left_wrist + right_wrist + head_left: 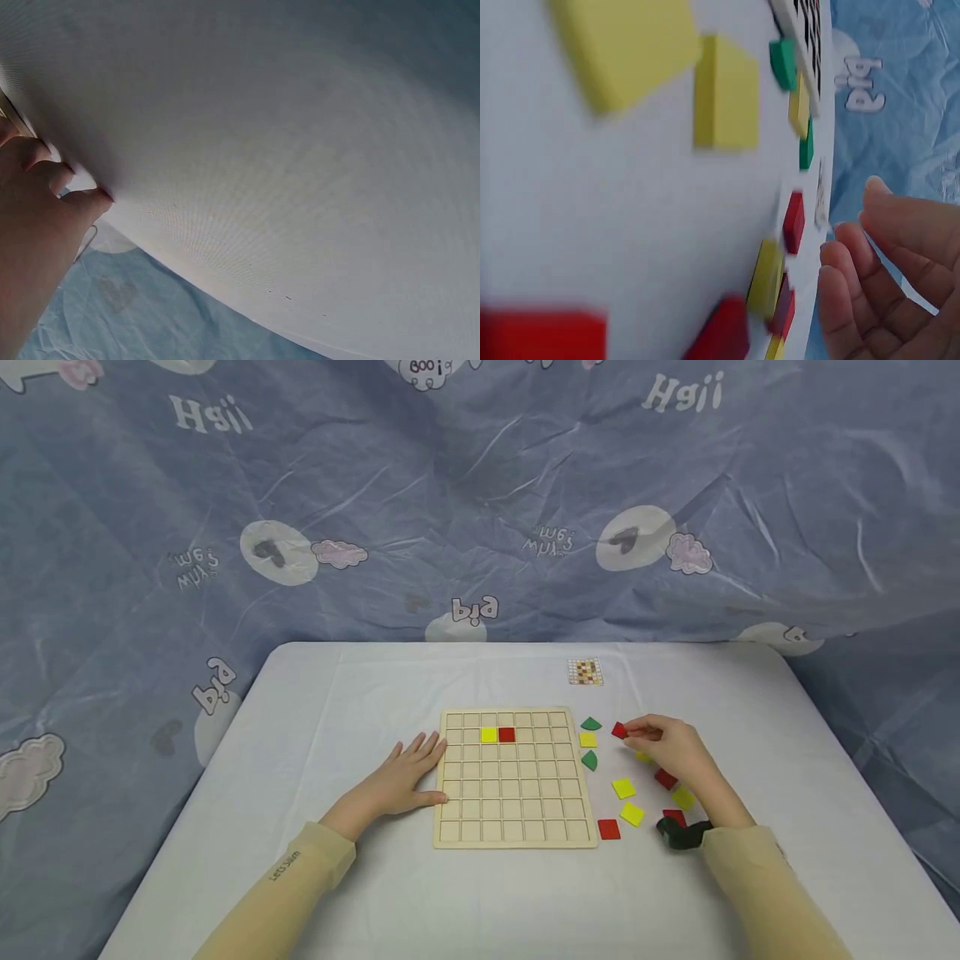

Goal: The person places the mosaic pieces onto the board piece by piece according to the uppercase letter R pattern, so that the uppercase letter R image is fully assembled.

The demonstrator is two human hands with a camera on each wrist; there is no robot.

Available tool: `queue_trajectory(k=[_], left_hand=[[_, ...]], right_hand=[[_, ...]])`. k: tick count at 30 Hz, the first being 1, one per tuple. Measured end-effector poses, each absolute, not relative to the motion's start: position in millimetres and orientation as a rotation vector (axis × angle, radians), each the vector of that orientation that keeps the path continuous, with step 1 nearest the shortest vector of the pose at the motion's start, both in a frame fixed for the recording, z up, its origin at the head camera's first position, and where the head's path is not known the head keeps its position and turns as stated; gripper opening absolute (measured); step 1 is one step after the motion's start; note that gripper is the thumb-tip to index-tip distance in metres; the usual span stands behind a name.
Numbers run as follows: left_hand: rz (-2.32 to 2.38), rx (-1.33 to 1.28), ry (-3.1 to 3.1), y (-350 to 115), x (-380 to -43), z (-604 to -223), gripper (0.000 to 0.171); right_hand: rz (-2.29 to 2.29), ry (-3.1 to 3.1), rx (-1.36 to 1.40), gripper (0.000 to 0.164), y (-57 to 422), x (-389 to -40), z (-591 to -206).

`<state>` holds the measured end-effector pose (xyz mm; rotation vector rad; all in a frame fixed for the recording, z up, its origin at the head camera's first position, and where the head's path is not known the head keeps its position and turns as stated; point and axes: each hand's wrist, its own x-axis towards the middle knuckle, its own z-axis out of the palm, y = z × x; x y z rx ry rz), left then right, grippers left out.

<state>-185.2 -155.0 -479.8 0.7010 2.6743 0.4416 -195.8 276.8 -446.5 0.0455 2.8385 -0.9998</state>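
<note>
My left hand (pixel 408 774) lies flat on the table with fingers spread, fingertips and thumb at the left edge of a wooden grid board (pixel 491 789). One yellow square tile (pixel 489 735) and one red square tile (pixel 507 735) sit side by side in the board's second row from the far edge. My right hand (pixel 670 749) is right of the board, its fingertips close to a loose red tile (pixel 619 730). In the right wrist view, that red tile (pixel 794 223) is apart from the fingers, and nothing shows between thumb and fingers.
Two green quarter-round pieces (pixel 591 724) and a yellow tile (pixel 588 740) lie along the board's right edge. Several yellow tiles (pixel 623 788) and red tiles (pixel 609 829) are scattered nearer. A small printed pattern card (pixel 585 672) lies beyond the board. Patterned cloth (pixel 480 527) hangs behind the table.
</note>
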Motion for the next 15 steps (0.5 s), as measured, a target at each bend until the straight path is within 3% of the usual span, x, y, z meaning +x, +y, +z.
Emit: queue_trajectory(k=[15], left_hand=[[0.458,0.689,2.671,-154,-185,-480,0.093]], right_hand=[[-0.792,2.844,0.087,0.032,298,-186,-458]])
